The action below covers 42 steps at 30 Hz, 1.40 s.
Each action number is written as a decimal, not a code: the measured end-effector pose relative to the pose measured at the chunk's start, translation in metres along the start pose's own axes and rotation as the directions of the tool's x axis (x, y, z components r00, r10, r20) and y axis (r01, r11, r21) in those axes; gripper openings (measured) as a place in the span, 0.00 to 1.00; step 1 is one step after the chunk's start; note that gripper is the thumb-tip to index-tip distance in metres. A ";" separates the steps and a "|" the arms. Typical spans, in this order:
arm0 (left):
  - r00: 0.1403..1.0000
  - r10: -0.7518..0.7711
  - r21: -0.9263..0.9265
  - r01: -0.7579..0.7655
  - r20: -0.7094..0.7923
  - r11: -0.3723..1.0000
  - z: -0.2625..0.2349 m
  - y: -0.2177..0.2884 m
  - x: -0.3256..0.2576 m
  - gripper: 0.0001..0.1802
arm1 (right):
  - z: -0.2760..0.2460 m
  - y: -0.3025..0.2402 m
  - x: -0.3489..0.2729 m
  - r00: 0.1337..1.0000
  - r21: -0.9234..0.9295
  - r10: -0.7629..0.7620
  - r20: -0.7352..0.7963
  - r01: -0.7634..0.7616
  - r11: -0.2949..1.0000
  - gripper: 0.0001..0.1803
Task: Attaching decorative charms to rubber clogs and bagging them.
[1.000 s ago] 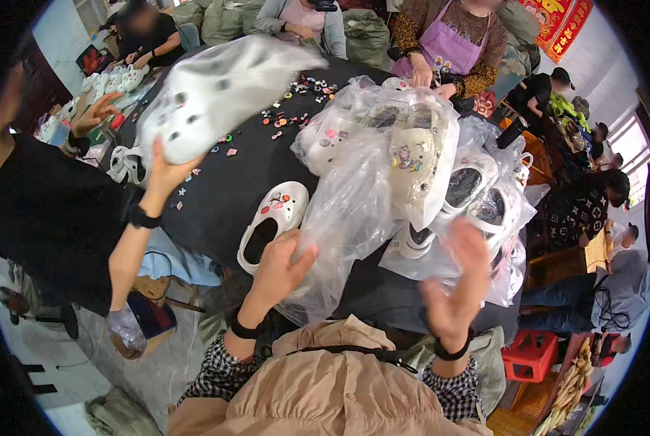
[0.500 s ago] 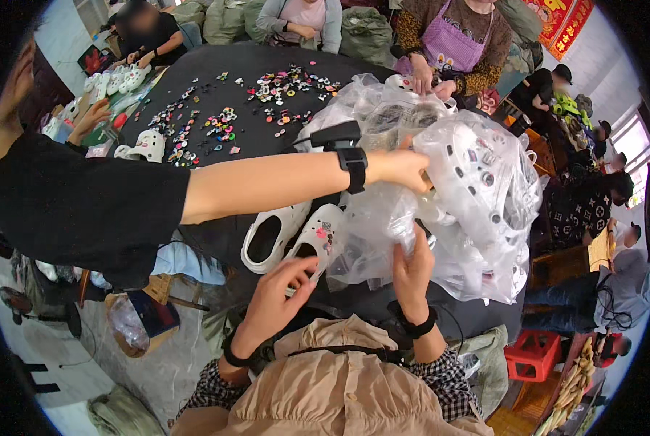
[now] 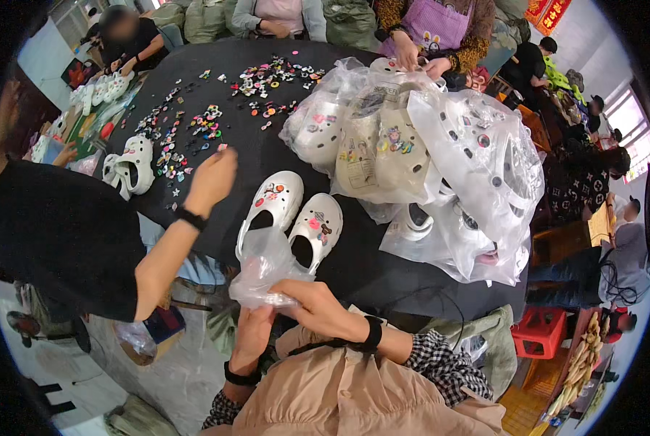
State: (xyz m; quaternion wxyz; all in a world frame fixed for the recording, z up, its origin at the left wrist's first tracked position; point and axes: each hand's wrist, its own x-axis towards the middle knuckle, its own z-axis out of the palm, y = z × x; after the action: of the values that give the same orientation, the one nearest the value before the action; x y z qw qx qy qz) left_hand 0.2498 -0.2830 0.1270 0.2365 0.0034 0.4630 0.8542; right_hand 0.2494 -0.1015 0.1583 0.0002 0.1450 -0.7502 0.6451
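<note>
While both our hands pinch a thin clear bag (image 3: 263,270), it hangs puffed up right over the heels of two white clogs (image 3: 294,220) on the black table (image 3: 361,261). Our left hand (image 3: 252,334) grips the bag from below, and our right hand (image 3: 314,305) holds its lower edge just beside it, so our hands are close together and closed on the bag. We see the clogs side by side, toes pointing away from us, with small bright charms stuck on top. To our right sits a big pile of clear bags (image 3: 441,160), shiny and crinkled, each with white clogs inside; some have colored charms on them. Lots of little loose charms (image 3: 201,123) in many colors lie spread over the far side of the table. Another pair of white clogs (image 3: 130,166) lies at the left edge. A person in a black top reaches in from our left, with a fist (image 3: 210,180) held over the table near the loose charms. At the top right corner we spot a bit of a red sign (image 3: 546,10) with yellow marks. A red crate (image 3: 539,330) sits low on our right.
</note>
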 end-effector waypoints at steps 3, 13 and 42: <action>0.994 -0.003 -0.045 -0.001 -0.106 0.999 -0.001 0.001 -0.005 0.24 | 0.002 0.005 0.000 0.982 -0.004 0.132 0.138 -0.133 0.991 0.21; 0.803 0.252 0.113 -0.228 -0.540 0.967 0.002 0.016 0.014 0.19 | 0.009 -0.009 -0.002 0.902 -0.493 -0.412 -0.128 0.303 0.816 0.33; 0.935 0.311 0.936 -0.250 0.167 0.248 0.014 0.041 0.038 0.30 | -0.008 0.027 0.012 0.995 0.101 0.101 -0.025 -0.098 0.990 0.22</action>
State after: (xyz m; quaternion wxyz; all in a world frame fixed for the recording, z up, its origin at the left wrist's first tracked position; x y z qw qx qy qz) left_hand 0.2028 -0.2755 0.1594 0.0209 0.2014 0.8725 0.4447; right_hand 0.2308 -0.0933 0.1352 -0.0278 0.0977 -0.7233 0.6830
